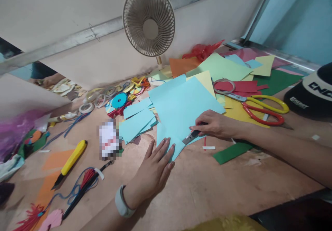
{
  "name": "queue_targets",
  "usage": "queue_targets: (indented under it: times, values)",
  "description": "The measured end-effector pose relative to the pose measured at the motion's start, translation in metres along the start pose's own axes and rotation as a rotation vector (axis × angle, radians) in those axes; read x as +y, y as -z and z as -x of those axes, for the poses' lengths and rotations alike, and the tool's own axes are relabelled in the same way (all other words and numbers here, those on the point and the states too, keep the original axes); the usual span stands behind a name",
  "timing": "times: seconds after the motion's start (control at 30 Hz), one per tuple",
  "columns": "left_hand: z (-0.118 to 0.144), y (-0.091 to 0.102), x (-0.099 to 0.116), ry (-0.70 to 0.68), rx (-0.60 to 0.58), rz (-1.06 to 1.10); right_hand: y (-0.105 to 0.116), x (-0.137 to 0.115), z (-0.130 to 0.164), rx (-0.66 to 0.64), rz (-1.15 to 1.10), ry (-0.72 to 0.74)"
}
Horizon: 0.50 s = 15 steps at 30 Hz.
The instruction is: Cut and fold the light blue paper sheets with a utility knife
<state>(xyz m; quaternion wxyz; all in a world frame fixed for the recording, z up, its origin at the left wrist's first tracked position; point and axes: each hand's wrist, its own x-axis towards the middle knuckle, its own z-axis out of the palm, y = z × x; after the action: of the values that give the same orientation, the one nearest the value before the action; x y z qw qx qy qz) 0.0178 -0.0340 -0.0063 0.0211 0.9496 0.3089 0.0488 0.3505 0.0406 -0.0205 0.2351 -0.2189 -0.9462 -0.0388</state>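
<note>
1. One cutter (193, 134) at the blue sheet (178, 103), mid-table; blade points near-left, long axis running near-left to far-right.
2. Right hand (212, 123): fingers and thumb closed around the cutter's handle.
3. Left hand (154, 167): opened out, fingers slightly parted, some fingertips on the sheet's near end.
4. Scissors (242, 98): right of the sheet.

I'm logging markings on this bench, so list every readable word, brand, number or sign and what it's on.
"CNC": light band of the black-and-white item at the right edge; may be cut off.
"ENERGY", apparently: dark part of that item; the line beneath is too blurred.
Scissors: blade marking too small to read.
White item: pixelated, unreadable.
Cutter in the right hand: nothing legible.
</note>
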Motion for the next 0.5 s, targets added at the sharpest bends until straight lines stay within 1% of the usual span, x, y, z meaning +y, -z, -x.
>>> queue_targets:
  times: [0.3, 0.5]
  values:
    - [-0.0006, 0.0003, 0.0002, 0.012, 0.019, 0.022, 0.0075, -0.0027, 0.0069, 0.012, -0.002, -0.004]
    - [-0.0002, 0.0006, 0.0005, 0.009, 0.006, 0.015, 0.0001, -0.0057, 0.0035, 0.036, 0.017, -0.002]
